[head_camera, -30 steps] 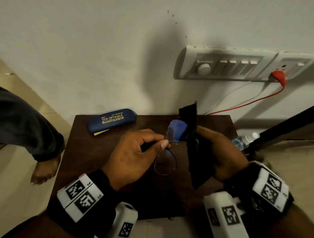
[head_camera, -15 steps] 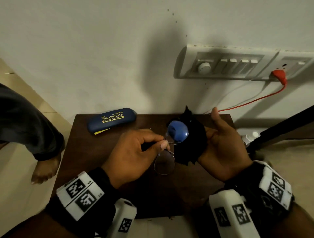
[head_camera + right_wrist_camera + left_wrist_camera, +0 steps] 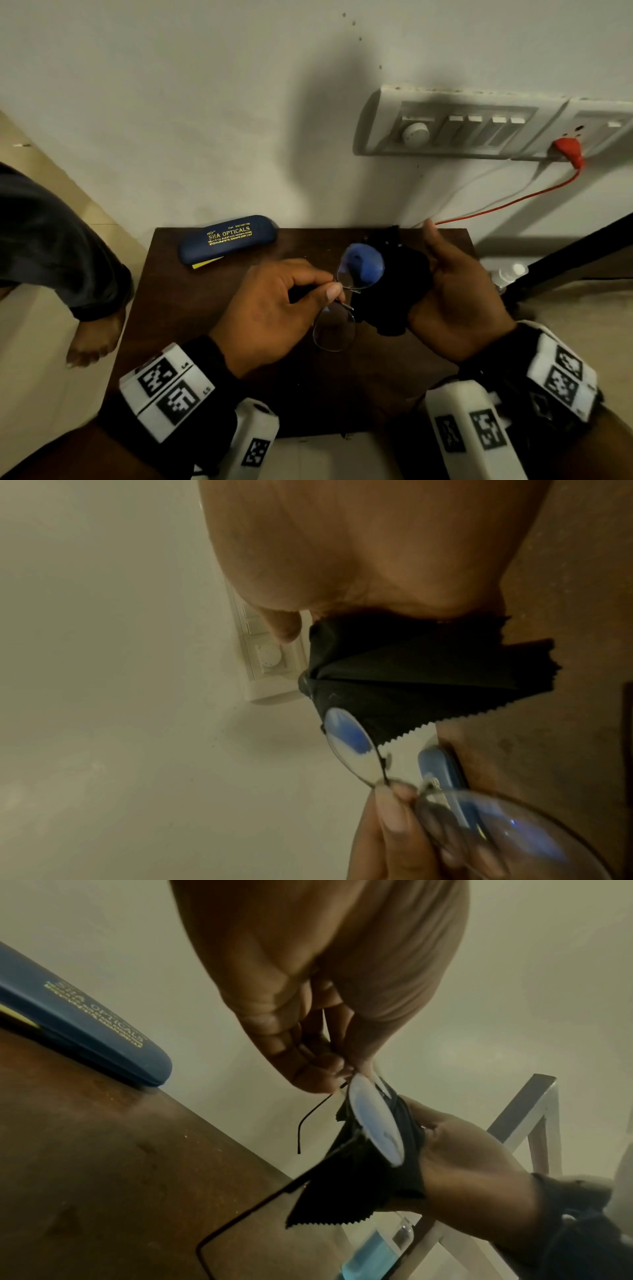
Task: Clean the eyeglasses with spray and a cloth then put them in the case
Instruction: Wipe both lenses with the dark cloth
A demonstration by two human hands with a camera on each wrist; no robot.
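Note:
My left hand (image 3: 334, 287) pinches the thin-rimmed eyeglasses (image 3: 363, 269) at the bridge, above the brown table (image 3: 205, 308). One lens reflects blue; the other lens hangs lower toward me. My right hand (image 3: 442, 287) holds the black cloth (image 3: 387, 298) cupped over its fingers, behind the far lens, with the thumb raised off it. In the left wrist view the cloth (image 3: 359, 1185) lies against the back of the lens (image 3: 373, 1121). The blue case (image 3: 227, 243) lies closed at the table's back left. The spray bottle (image 3: 510, 272) sits off the right edge.
A switch panel (image 3: 462, 126) with a red plug (image 3: 568, 150) and cable is on the wall behind. A dark slanted bar (image 3: 565, 253) crosses at the right. Another person's bare foot (image 3: 92, 339) stands on the floor left of the table.
The cloth hung long from my right hand; now it is bunched over the fingers behind the far lens. My right thumb has lifted clear. The left hand has barely moved.

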